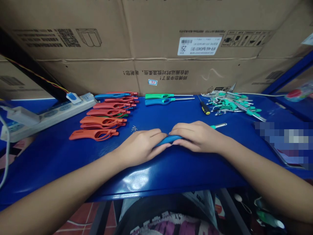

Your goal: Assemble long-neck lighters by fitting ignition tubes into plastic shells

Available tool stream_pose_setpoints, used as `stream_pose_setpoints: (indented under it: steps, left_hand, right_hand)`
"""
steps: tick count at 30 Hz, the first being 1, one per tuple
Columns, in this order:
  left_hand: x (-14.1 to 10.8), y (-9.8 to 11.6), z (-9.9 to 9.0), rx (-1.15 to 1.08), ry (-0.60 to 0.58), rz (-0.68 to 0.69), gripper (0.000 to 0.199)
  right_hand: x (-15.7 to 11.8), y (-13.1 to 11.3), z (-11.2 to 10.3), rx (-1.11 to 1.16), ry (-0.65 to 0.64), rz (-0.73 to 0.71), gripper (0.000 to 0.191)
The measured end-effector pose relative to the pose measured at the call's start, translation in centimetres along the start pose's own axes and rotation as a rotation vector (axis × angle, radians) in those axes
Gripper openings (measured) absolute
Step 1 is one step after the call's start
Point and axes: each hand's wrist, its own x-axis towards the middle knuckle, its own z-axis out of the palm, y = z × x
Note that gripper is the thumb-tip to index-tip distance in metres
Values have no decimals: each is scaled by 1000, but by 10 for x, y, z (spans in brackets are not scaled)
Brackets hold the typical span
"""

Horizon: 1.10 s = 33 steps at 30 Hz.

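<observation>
Both my hands are closed around a blue long-nosed gas lighter (173, 139), held level over the front half of the blue tabletop. My left hand (139, 147) pinches its left end between thumb and fingers. Wrapped over the body's other side is my right hand (199, 137), hiding much of the lighter. A teal collar and short metal tube (219, 125) stick out beyond the right hand. Small metal screws or pins (134, 128) lie just behind my left hand. Behind them are a green lighter (157, 96) and another blue lighter (158, 101) with metal tubes.
Orange and red lighter shells (95, 133) line the left side. A power strip (58, 112) stands beyond them. At the back right are a yellow-black screwdriver (205, 108) and a heap of teal-and-metal lighter inserts (232, 102). A cardboard wall (97, 75) closes the back.
</observation>
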Motion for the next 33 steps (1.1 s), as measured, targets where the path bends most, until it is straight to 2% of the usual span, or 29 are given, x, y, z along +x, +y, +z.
stream_pose_setpoints:
  steps: [6, 10, 17, 20, 26, 30, 33]
  left_hand:
    - [-1, 2, 0, -32, -1, -4, 36]
    - [1, 0, -3, -46, -12, -31, 34]
    - [3, -11, -5, -2, 10, -117, 31]
    - [4, -11, -6, -5, 0, -133, 31]
    - [3, -5, -3, 37, -92, -136, 38]
    - [3, -10, -2, 79, -63, -183, 38]
    - [4, -15, -4, 96, -37, -241, 37]
  right_hand:
    - [1, -2, 0, 192, 44, 47, 27]
    - [2, 0, -5, 238, -6, 109, 27]
    - [-7, 22, -15, 15, -155, 216, 21]
    - [-8, 24, -12, -62, -138, 197, 23]
    - [-5, 13, -8, -174, -93, 78, 27]
    - [-5, 20, -10, -182, -102, 142, 26]
    - [-8, 33, -12, -268, -126, 199, 33]
